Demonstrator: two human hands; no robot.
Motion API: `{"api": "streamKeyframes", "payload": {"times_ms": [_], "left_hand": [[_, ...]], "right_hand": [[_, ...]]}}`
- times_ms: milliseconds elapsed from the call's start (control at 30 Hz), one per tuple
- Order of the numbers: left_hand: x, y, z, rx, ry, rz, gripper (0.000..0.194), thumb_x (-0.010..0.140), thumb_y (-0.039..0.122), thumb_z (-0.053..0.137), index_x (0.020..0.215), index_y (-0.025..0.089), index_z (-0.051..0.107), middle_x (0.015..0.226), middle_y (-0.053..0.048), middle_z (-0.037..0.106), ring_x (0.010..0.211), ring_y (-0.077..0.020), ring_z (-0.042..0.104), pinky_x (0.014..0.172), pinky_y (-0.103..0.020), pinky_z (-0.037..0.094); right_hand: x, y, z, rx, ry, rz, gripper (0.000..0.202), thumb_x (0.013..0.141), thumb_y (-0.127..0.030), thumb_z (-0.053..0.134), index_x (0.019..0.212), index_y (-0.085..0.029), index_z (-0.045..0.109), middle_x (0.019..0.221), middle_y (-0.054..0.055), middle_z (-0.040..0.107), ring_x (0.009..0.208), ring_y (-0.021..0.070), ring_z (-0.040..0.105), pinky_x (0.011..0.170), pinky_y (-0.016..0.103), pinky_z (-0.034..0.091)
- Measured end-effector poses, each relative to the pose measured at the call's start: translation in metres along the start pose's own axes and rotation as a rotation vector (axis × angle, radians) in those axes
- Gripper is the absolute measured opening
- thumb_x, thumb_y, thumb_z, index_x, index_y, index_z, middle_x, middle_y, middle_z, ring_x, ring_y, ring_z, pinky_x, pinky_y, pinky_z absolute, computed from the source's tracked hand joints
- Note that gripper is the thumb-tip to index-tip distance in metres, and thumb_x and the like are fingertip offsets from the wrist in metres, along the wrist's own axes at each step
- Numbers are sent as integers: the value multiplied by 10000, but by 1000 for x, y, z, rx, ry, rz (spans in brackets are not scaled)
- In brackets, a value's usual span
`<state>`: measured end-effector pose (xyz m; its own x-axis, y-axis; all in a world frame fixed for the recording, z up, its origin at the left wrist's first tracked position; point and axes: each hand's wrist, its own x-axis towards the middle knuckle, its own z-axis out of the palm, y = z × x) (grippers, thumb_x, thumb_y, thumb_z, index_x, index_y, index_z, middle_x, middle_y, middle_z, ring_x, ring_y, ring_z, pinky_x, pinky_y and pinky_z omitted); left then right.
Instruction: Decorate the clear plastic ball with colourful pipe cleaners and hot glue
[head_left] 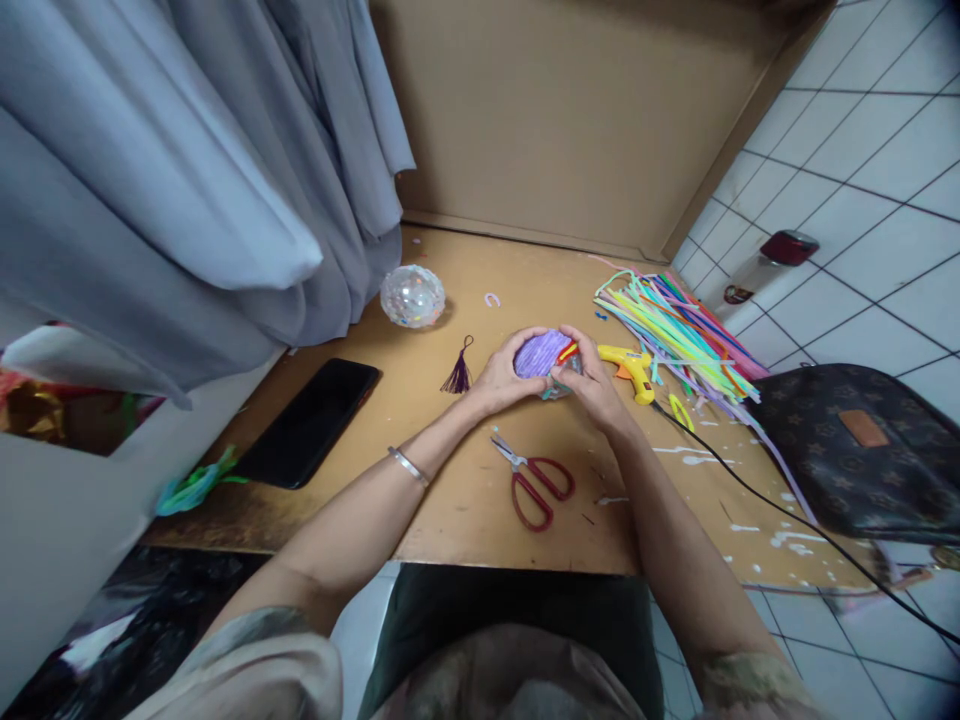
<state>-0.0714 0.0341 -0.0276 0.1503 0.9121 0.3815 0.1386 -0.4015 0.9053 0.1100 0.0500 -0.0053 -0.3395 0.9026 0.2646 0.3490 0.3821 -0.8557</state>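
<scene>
A round purple ball (538, 355), with red, yellow and teal strips on its right side, is held between both hands over the table. My left hand (502, 378) curves around its left side. On the right side, my right hand (594, 382) grips it, thumb on the front near the colored strips. Red-handled scissors (534, 482) lie partly open below the hands. A dark purple tassel (458, 368) rests left of my left hand. Just right of my right hand is a yellow glue gun (634, 370) with a black cord.
A clear ball (412, 296) sits at the back left, a black phone (311, 420) nearer the left edge. Colorful pipe cleaners (679, 330) spread at the right beside a brown bag (862, 450). A grey curtain (225, 180) hangs at the left.
</scene>
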Motion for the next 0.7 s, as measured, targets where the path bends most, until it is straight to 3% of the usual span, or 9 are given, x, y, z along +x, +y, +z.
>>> {"api": "streamKeyframes", "payload": {"times_ms": [467,700], "left_hand": [[1,0,-1,0,-3,-14,740,647,283,744,1351,178,544,1426,-132,596,1322,-308,560,1161,-477,416],[0,3,0,14,6,-17,726,644,284,748,1338,191,555,1424,-124,599,1319,-303,560,1163,-480,412]], "right_hand": [[-1,6,5,-143,20,-107,677,801,-322,491,1470,-251,422,1489,119,447,1434,345,378,1242,614,250],[-1,4,4,-105,8,-95,688,794,-321,486,1478,-281,421,1493,89,441,1446,330,361,1263,588,229]]}}
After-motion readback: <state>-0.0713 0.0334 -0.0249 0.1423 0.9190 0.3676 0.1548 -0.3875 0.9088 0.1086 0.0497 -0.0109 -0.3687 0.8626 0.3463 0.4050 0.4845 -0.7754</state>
